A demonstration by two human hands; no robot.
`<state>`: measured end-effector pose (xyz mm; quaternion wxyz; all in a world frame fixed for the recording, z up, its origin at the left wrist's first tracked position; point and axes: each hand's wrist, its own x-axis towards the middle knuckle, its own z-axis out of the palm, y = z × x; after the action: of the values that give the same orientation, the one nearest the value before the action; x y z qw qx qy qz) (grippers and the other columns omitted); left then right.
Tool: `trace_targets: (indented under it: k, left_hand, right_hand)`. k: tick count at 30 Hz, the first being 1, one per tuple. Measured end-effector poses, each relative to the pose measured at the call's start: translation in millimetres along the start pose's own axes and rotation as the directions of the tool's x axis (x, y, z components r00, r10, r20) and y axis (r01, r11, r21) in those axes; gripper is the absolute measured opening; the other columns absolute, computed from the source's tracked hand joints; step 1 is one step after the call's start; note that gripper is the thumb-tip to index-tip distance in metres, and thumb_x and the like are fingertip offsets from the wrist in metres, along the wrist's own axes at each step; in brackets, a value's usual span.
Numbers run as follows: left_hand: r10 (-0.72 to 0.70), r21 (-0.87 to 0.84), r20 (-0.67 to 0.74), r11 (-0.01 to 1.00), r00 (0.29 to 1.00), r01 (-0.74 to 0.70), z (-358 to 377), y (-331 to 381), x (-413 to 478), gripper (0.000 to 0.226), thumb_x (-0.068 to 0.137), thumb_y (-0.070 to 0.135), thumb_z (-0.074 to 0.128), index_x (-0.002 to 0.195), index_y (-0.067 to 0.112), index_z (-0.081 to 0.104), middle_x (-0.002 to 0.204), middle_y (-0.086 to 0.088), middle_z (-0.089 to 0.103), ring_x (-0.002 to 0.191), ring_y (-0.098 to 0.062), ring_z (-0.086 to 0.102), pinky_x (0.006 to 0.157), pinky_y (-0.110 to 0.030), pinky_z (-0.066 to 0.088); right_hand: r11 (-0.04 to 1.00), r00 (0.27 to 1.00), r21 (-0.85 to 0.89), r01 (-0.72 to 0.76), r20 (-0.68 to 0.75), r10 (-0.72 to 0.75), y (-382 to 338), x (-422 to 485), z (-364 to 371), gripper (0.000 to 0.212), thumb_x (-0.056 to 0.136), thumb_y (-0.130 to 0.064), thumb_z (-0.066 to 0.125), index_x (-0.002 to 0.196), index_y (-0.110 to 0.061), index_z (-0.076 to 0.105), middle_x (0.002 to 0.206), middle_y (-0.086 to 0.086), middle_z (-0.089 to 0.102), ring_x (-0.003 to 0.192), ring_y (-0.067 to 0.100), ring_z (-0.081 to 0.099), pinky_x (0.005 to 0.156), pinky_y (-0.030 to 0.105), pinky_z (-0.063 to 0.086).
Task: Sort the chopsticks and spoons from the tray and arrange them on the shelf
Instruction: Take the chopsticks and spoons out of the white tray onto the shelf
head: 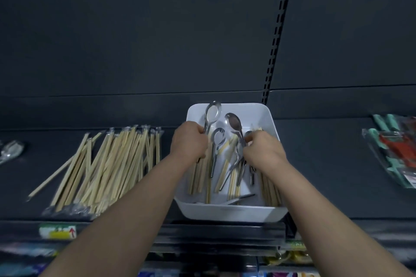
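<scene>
Shelf, far left: a clear-wrapped spoon (pixel 11 152) lies at the frame's edge, blurred.
Chopstick pile (pixel 108 168): pale wrapped sticks lie fanned on the dark shelf (pixel 326 164), just left of the tray and apart from it.
Price label (pixel 57 231): stuck on the shelf's front edge below the pile; its print is unreadable.
Left hand (pixel 190 141): clenched round the handle of a steel spoon (pixel 212 112), whose bowl stands up over the tray's far left corner.
Tray (pixel 227 211): white, sitting at the front of the shelf. It holds loose chopsticks (pixel 270 189) lying lengthwise and more spoons among them.
Right hand (pixel 263 149): over the tray's right half, fingers curled and pinching the handle of a dark-bowled spoon (pixel 234 122), bowl toward the back wall.
Far right: teal and red packets (pixel 396 153) lie on the shelf, well apart from the tray.
</scene>
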<state>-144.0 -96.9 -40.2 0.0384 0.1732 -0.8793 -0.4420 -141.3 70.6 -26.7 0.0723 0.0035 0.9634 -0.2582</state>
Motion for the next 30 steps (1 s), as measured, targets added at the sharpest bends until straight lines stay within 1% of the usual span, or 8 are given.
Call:
trace_targets:
  k: [3, 8, 12, 14, 18, 22, 26, 30]
  left_hand:
    - [-0.035, -0.113, -0.068, 0.993, 0.997, 0.027, -24.6, -3.3, -5.0, 0.014, 0.083, 0.000, 0.051, 0.077, 0.005, 0.062, 0.075, -0.018, 0.065, 0.063, -0.031, 0.070, 0.058, -0.060, 0.056]
    - [-0.137, -0.220, -0.148, 0.970, 0.979, 0.102, -83.4, -40.4, -14.2, 0.024, 0.088, -0.001, 0.050, 0.074, 0.016, 0.060, 0.070, -0.010, 0.065, 0.058, -0.022, 0.062, 0.059, -0.044, 0.059]
    - [-0.239, -0.270, -0.198, 0.945, 0.951, 0.182, -140.8, -96.8, -28.0, 0.019, 0.087, -0.003, 0.046, 0.083, 0.008, 0.062, 0.074, -0.014, 0.063, 0.059, -0.027, 0.062, 0.059, -0.047, 0.057]
    - [-0.287, -0.284, -0.221, 0.933, 0.932, 0.220, -172.1, -129.2, -40.5, 0.021, 0.089, -0.003, 0.047, 0.079, 0.010, 0.060, 0.076, -0.016, 0.063, 0.062, -0.028, 0.063, 0.061, -0.050, 0.059]
    - [-0.341, -0.262, -0.259, 0.925, 0.904, 0.274, -243.8, -193.0, -66.7, 0.020, 0.091, 0.004, 0.054, 0.076, -0.005, 0.064, 0.069, -0.017, 0.065, 0.059, -0.031, 0.065, 0.059, -0.058, 0.058]
    - [-0.396, -0.268, -0.289, 0.907, 0.872, 0.324, -314.8, -251.9, -80.3, 0.027, 0.093, 0.007, 0.057, 0.067, 0.013, 0.061, 0.079, -0.016, 0.068, 0.075, -0.033, 0.071, 0.066, -0.049, 0.060]
    - [-0.418, -0.250, -0.332, 0.903, 0.846, 0.349, -368.2, -303.2, -82.1, 0.023, 0.090, 0.010, 0.060, 0.068, 0.013, 0.065, 0.078, -0.018, 0.070, 0.079, -0.035, 0.070, 0.069, -0.050, 0.060]
    - [-0.450, -0.251, -0.351, 0.890, 0.821, 0.380, -394.8, -333.6, -74.4, 0.028, 0.088, 0.010, 0.061, 0.063, 0.021, 0.056, 0.081, -0.022, 0.070, 0.074, -0.037, 0.070, 0.070, -0.050, 0.060]
  right_hand:
    - [0.997, 0.998, 0.040, 0.064, -0.020, -0.063, -26.1, -0.4, -1.3, 0.031, 0.079, -0.009, 0.049, 0.101, -0.015, 0.070, 0.089, 0.008, 0.071, 0.085, 0.030, 0.065, 0.072, 0.031, 0.053]
    - [0.977, 0.980, 0.069, 0.200, -0.020, -0.199, -87.3, -11.0, 27.1, 0.032, 0.073, -0.006, 0.049, 0.099, -0.010, 0.068, 0.082, 0.008, 0.071, 0.087, 0.031, 0.064, 0.075, 0.034, 0.054]
    - [0.953, 0.953, 0.079, 0.293, 0.058, -0.298, -144.3, -28.3, 73.2, 0.024, 0.071, -0.006, 0.049, 0.085, -0.009, 0.069, 0.073, 0.009, 0.070, 0.077, 0.028, 0.066, 0.060, 0.028, 0.048]
    - [0.940, 0.935, 0.088, 0.331, 0.105, -0.339, -177.5, -41.1, 100.2, 0.021, 0.074, -0.011, 0.050, 0.081, -0.014, 0.069, 0.069, 0.005, 0.068, 0.073, 0.027, 0.065, 0.062, 0.031, 0.051]
    - [0.930, 0.910, 0.114, 0.350, 0.194, -0.366, -250.3, -73.1, 159.2, 0.026, 0.074, -0.008, 0.049, 0.083, -0.022, 0.069, 0.072, 0.003, 0.070, 0.071, 0.024, 0.066, 0.062, 0.031, 0.054]
    - [0.915, 0.884, 0.105, 0.391, 0.234, -0.404, -316.6, -98.9, 215.5, 0.024, 0.079, -0.011, 0.051, 0.086, -0.030, 0.063, 0.077, -0.001, 0.069, 0.074, 0.023, 0.066, 0.063, 0.029, 0.053]
    - [0.917, 0.868, 0.114, 0.383, 0.295, -0.399, -365.8, -112.4, 257.3, 0.022, 0.079, -0.016, 0.056, 0.092, -0.031, 0.067, 0.076, -0.004, 0.069, 0.072, 0.020, 0.065, 0.055, 0.025, 0.045]
    - [0.925, 0.867, 0.079, 0.373, 0.325, -0.377, -397.9, -112.8, 288.0, 0.026, 0.074, -0.009, 0.052, 0.087, -0.023, 0.070, 0.077, 0.001, 0.071, 0.075, 0.024, 0.066, 0.063, 0.029, 0.050]
